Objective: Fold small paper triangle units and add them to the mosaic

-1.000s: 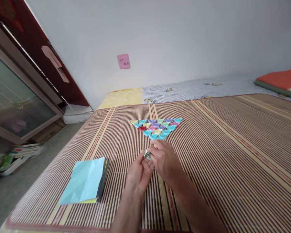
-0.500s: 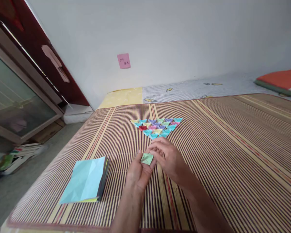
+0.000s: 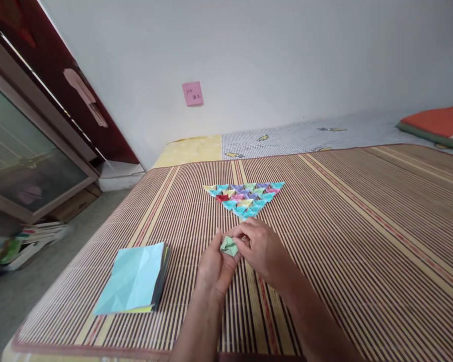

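Note:
A small folded piece of green paper (image 3: 228, 246) rests on the palm and fingers of my left hand (image 3: 216, 269), which is turned upward beneath it. My right hand (image 3: 262, 246) pinches the paper's right edge between thumb and forefinger. Just beyond my fingers, many small folded paper pieces (image 3: 245, 193) in blue, yellow, purple, pink, green and red lie in rows that form a triangle pointing toward me. To the left lies a stack of square paper (image 3: 136, 279) with a creased light blue sheet on top.
A striped bamboo mat (image 3: 347, 241) covers the bed. Along the wall shows a patterned sheet (image 3: 287, 138), with a folded orange and green cloth (image 3: 438, 125) at the far right. A pink note (image 3: 193, 94) is stuck to the wall. Past the left edge is the floor (image 3: 18, 296).
My right fingers have closed onto the green paper's right edge, and its corner is now lifted or folded. The triangle of pieces and the paper stack have not moved.

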Tool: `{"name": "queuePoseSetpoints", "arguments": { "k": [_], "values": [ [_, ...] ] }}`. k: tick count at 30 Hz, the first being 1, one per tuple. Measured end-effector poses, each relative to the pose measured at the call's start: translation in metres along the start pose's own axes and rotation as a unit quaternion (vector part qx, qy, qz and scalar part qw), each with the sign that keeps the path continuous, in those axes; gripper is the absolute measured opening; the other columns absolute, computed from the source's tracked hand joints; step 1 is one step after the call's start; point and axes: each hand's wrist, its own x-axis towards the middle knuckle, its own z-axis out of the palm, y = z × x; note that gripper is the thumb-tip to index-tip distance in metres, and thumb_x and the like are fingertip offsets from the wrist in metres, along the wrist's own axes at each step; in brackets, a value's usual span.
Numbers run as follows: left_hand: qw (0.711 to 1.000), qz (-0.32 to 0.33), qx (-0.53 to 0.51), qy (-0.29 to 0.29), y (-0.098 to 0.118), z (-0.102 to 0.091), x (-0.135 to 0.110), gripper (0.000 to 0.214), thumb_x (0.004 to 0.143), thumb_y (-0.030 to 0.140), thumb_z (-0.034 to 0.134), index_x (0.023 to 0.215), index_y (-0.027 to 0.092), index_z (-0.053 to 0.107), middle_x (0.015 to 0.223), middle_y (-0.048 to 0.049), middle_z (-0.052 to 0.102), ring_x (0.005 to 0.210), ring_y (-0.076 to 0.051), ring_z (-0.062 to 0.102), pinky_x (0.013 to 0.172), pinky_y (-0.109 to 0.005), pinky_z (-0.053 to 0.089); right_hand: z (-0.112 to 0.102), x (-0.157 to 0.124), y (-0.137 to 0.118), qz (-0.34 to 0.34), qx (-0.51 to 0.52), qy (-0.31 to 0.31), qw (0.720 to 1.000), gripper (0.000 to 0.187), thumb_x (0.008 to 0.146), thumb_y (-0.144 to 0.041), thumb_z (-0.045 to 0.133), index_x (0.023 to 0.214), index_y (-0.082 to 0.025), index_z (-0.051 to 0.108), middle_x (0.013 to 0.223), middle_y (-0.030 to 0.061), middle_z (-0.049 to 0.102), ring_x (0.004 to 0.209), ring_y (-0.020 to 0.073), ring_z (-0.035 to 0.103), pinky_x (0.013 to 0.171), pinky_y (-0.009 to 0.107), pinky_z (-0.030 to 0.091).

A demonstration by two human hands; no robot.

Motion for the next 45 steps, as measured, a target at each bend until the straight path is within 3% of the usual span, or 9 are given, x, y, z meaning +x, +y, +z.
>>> {"name": "queuePoseSetpoints", "arguments": {
  "k": [6,11,18,30,35,39,45],
  "values": [
    [1.000,0.017,0.014,0.002,-0.002,-0.002,0.001,0.033,0.105,0.020,0.042,0.101,0.004,0.071,0.085,-0.0154,0.077,0.086,-0.023,0.077,0.087,-0.038,0.062,0.006,0.002,0.010,-0.005,-0.079,0.031,0.996,0.019,0.088,-0.007,0.060,0.072,-0.018,0.060,0.076,0.0050,0.065,0.074,0.0213,0.058,0.068,0.032,0.038],
    [0.998,0.055,0.031,-0.005,-0.006,-0.003,-0.002,0.017,0.098,0.016,0.059,0.091,0.009,0.073,0.084,-0.0105,0.077,0.077,-0.017,0.075,0.080,-0.028,0.062,0.008,0.002,0.013,-0.007,-0.107,0.037,0.994,0.018,0.089,-0.008,0.058,0.073,-0.017,0.060,0.076,0.0076,0.064,0.075,0.0239,0.057,0.068,0.034,0.036],
    [0.997,0.072,0.036,-0.020,-0.006,-0.007,0.003,0.014,0.089,0.004,0.061,0.084,0.008,0.075,0.081,-0.0096,0.077,0.071,-0.014,0.073,0.067,-0.021,0.059,0.009,0.003,0.007,-0.048,-0.074,0.021,0.996,0.018,0.081,0.000,0.058,0.085,-0.017,0.065,0.092,0.0064,0.064,0.088,0.0231,0.059,0.077,0.033,0.041],
    [0.994,0.097,0.038,-0.030,-0.008,-0.004,0.000,0.009,0.085,0.009,0.067,0.085,0.009,0.076,0.085,-0.0109,0.078,0.073,-0.016,0.074,0.071,-0.023,0.061,0.009,0.001,0.004,-0.034,-0.103,-0.012,0.994,0.010,0.093,-0.010,0.063,0.090,-0.016,0.070,0.097,0.0075,0.067,0.095,0.0263,0.060,0.077,0.037,0.039],
    [0.994,0.100,0.030,-0.023,-0.010,-0.002,-0.002,0.006,0.083,0.007,0.070,0.082,0.010,0.075,0.079,-0.0076,0.077,0.067,-0.013,0.073,0.071,-0.022,0.061,0.009,0.003,0.005,-0.047,-0.064,-0.012,0.997,0.012,0.089,-0.007,0.068,0.096,-0.016,0.071,0.100,0.0066,0.067,0.096,0.0250,0.060,0.081,0.036,0.040],
    [0.995,0.096,0.019,-0.010,-0.010,-0.001,-0.002,0.006,0.082,0.005,0.073,0.077,0.010,0.073,0.075,-0.0069,0.076,0.064,-0.011,0.071,0.070,-0.020,0.061,0.010,0.003,0.005,-0.043,-0.064,-0.028,0.997,0.010,0.087,-0.006,0.067,0.089,-0.016,0.070,0.103,0.0076,0.067,0.098,0.0259,0.060,0.080,0.036,0.040],
    [0.994,0.108,0.010,-0.008,-0.010,0.002,-0.007,0.007,0.087,0.010,0.072,0.079,0.010,0.073,0.075,-0.0049,0.076,0.064,-0.010,0.071,0.065,-0.017,0.059,0.010,0.003,0.009,-0.067,-0.035,-0.028,0.997,0.010,0.086,-0.010,0.068,0.093,-0.017,0.068,0.106,0.0076,0.067,0.100,0.0268,0.059,0.082,0.038,0.041]
  ]
}}
